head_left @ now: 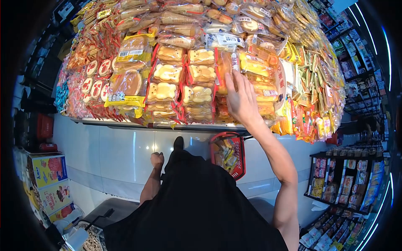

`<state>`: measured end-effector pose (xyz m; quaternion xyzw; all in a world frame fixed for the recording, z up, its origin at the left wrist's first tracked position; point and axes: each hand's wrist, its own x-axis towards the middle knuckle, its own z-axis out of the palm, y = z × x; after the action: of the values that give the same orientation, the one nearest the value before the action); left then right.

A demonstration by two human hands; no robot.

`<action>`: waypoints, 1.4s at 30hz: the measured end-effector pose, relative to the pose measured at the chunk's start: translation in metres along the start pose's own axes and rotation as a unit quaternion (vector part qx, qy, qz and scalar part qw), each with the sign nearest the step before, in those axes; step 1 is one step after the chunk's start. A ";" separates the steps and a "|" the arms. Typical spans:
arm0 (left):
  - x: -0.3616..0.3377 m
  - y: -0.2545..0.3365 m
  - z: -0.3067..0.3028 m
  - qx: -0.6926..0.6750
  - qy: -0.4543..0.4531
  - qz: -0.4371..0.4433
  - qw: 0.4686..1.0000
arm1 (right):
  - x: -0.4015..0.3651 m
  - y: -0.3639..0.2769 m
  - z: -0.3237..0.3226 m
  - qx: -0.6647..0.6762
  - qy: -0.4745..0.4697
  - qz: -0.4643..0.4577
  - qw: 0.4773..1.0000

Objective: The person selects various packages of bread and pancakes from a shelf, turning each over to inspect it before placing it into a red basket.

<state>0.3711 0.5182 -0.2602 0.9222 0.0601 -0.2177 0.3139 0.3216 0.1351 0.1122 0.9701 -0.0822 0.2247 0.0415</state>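
At six o'clock, closest in, the person's black top fills the bottom of the view. Just beyond it, toward seven o'clock, the left hand hangs at the side, curled into a loose fist; nothing shows in it. At five o'clock a red basket with snack packets inside sits low against the white counter front. Farther out, at one o'clock, the right hand is raised to the heaped display, fingers straight and slightly spread, laid flat on the orange bread packets and gripping nothing. These packets lie in the middle of the heap. At nine o'clock of that hand, just beside it, are the bear-shaped bread packs in red-edged wrappers
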 end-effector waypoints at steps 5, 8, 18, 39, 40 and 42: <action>-0.004 0.004 -0.003 0.007 0.017 -0.003 1.000 | -0.008 0.008 0.009 0.027 0.091 -0.041 0.995; -0.002 0.000 -0.003 0.021 -0.001 0.000 1.000 | -0.007 0.012 0.003 0.044 0.126 -0.037 0.990; 0.003 0.001 0.000 0.015 -0.010 0.018 1.000 | 0.018 0.037 -0.020 0.119 0.233 0.044 0.964; -0.189 0.333 -0.147 -0.423 -0.641 0.286 0.573 | -0.111 -0.030 -0.112 0.312 0.317 0.120 0.887; -0.198 0.336 -0.143 -0.500 -0.618 0.264 0.546 | -0.131 -0.035 -0.108 0.352 0.277 0.118 0.886; -0.201 0.333 -0.127 -0.531 -0.621 0.212 0.536 | -0.157 -0.043 -0.104 0.390 0.273 0.155 0.866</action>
<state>0.3191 0.3351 0.1026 0.2049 -0.2423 -0.5910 0.7416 0.1456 0.2119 0.1338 0.7818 -0.1225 0.4979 -0.3549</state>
